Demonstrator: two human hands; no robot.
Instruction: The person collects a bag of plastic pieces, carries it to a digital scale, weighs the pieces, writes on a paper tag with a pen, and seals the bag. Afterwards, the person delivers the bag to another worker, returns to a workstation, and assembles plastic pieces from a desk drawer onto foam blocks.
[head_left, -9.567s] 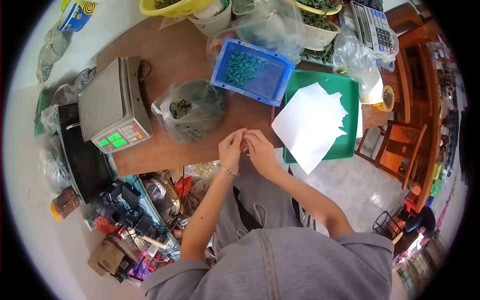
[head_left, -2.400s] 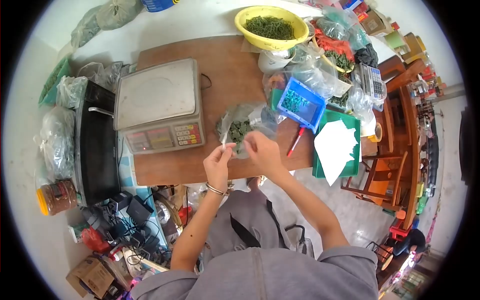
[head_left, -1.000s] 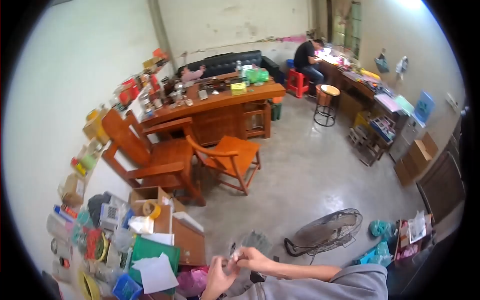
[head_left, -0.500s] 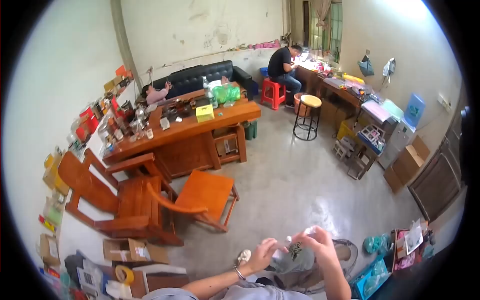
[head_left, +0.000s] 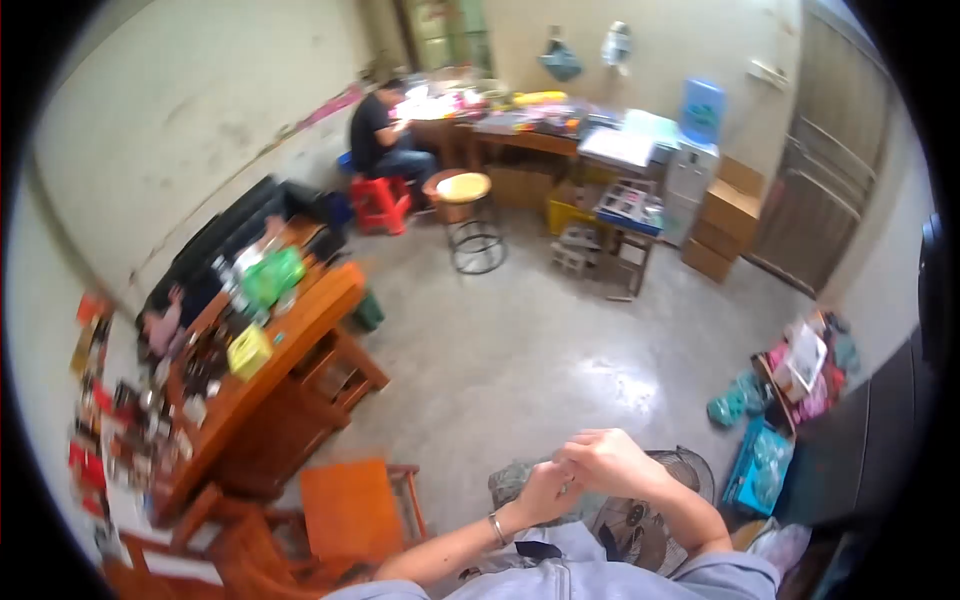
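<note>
My left hand [head_left: 545, 492], with a bracelet at the wrist, is closed close against my right hand. My right hand [head_left: 605, 462] is bent over it, fingers curled together. Between and behind them part of a clear plastic bag [head_left: 512, 480] shows at the left. What the fingertips pinch is hidden by the hands. Below the hands is the front of a grey-blue garment [head_left: 590, 575], and a fan [head_left: 640, 520] stands just beyond on the floor.
A wooden table [head_left: 290, 375] with an orange chair seat [head_left: 350, 510] stands left. A person in black [head_left: 370, 130] sits at a far desk; another person [head_left: 162, 325] is behind the table. A round stool [head_left: 464, 188], water dispenser [head_left: 690, 175] and blue crate [head_left: 745, 470] are further right.
The view has swung to the right. My hands have come together, my right one now over the left, and the dark contents of the bag no longer show.
</note>
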